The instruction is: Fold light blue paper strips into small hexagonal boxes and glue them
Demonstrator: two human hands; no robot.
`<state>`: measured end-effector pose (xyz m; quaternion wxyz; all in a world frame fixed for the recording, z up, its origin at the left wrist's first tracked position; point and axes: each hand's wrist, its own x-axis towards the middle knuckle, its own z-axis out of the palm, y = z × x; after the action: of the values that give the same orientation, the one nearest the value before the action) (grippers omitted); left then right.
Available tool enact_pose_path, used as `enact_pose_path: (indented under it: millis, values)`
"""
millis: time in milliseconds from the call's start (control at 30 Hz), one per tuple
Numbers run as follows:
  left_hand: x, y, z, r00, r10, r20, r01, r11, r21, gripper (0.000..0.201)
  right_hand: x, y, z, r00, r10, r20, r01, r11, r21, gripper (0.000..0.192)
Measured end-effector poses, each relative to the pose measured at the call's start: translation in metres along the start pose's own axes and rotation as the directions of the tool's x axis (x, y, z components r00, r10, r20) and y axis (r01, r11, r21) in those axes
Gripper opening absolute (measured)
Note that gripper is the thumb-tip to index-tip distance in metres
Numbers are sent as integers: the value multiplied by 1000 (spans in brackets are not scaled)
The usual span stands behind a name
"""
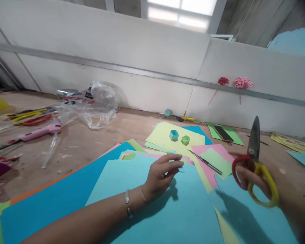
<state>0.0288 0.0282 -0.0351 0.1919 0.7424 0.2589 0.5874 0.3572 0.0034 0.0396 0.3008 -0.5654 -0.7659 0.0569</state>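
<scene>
My right hand grips a pair of scissors with red and yellow handles, the closed blades pointing up. My left hand hovers over a light blue sheet of paper and pinches a small piece of light blue paper between thumb and fingertips. A silver bracelet sits on that wrist. Just beyond my hands lie pink and yellow-green sheets with a thin dark metal tool across them.
Two small folded paper rings, blue and green, rest on a pale yellow sheet. A clear plastic bag, a pink glue gun and pens lie at the left. Paper flowers hang on the wall.
</scene>
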Motion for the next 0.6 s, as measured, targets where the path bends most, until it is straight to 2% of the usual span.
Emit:
enact_pose_path:
  millis: [33,67,133,200,267,367,533,600]
  values:
    - [0,1,0,1000,1,5,-1,1000,-3,22,-8,-9,6,992,14,123,-27,994,108,34]
    - [1,2,-1,1000,-1,9,2,1000,-10,20,-14,-18,13,982,-11,188,-18,988,154,35]
    - [1,5,-2,1000,-18,19,19,999,-32,17,-21,-36,28,992,-115,61,112,993,44,43]
    - [1,6,-1,999,-42,21,43,998,-53,15,-24,-49,43,965,-261,-5,258,957,-131,55]
    - [1,7,0,998,-65,9,65,995,-71,15,-25,-55,55,937,-349,-30,329,906,-265,60]
    - [-1,8,3,995,-101,-12,99,988,-118,14,-27,-57,63,918,-388,-75,336,866,-371,56]
    - [-4,9,7,979,-203,19,202,946,-255,17,-32,-62,71,905,-412,-104,346,856,-385,43]
    - [-4,10,6,981,-190,42,194,941,-276,19,-32,-65,76,903,-416,-111,347,855,-384,43]
